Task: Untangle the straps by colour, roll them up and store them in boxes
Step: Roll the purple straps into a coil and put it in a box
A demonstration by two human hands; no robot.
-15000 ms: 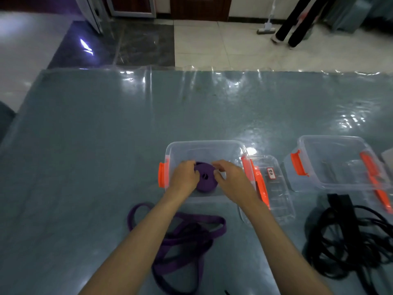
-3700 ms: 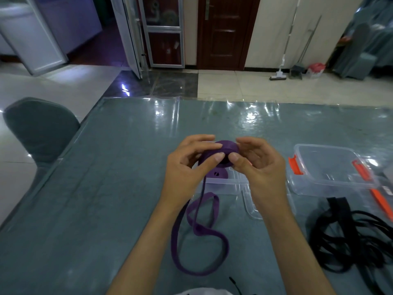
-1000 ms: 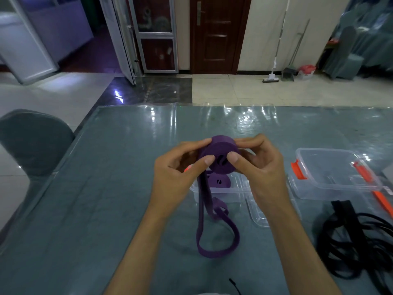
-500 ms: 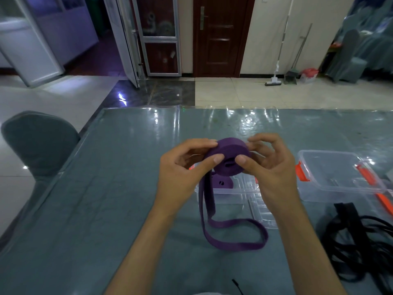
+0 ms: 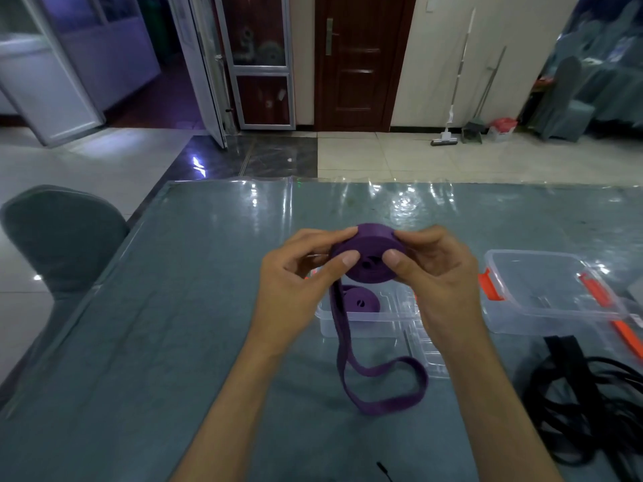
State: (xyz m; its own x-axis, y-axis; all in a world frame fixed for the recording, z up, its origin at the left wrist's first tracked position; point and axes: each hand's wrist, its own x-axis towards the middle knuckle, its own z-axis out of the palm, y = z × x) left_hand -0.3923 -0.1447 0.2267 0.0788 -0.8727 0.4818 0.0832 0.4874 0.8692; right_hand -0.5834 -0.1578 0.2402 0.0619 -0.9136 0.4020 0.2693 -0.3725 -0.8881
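1. The purple roll (image 5: 368, 253) is held up above the table (image 5: 195, 307), between both hands and over the near box. It looks mostly wound. A loose tail (image 5: 379, 387) of the same strap hangs from its left side and lies in a loop on the table in front of the person.

2. The left hand (image 5: 295, 283) pinches the roll's left edge, thumb on the near face and fingers curled over the top rim. The right hand (image 5: 431, 273) does the same on the right edge. Neither hand is spread; both are curled onto the roll.

3. Progress, as judged: one finished purple roll (image 5: 360, 300) already lies in the clear box (image 5: 348, 325) directly below the hands. The roll in hand is the second and is not yet complete; the tail remains to be wound before it can go in beside the first.

4. A lid (image 5: 426, 346) lies just to the right of that box, partly hidden by the right forearm. The box is therefore open and not yet closed.

5. A second clear box (image 5: 542, 293) with orange latches stands further right, well apart from the hands. I can make out no strap in it.

6. A heap of black straps (image 5: 591, 405) lies tangled at the near right of the table, untouched. That colour appears wholly outstanding: untangling, rolling and boxing all remain.

7. A grey chair (image 5: 59, 234) stands at the table's left edge.
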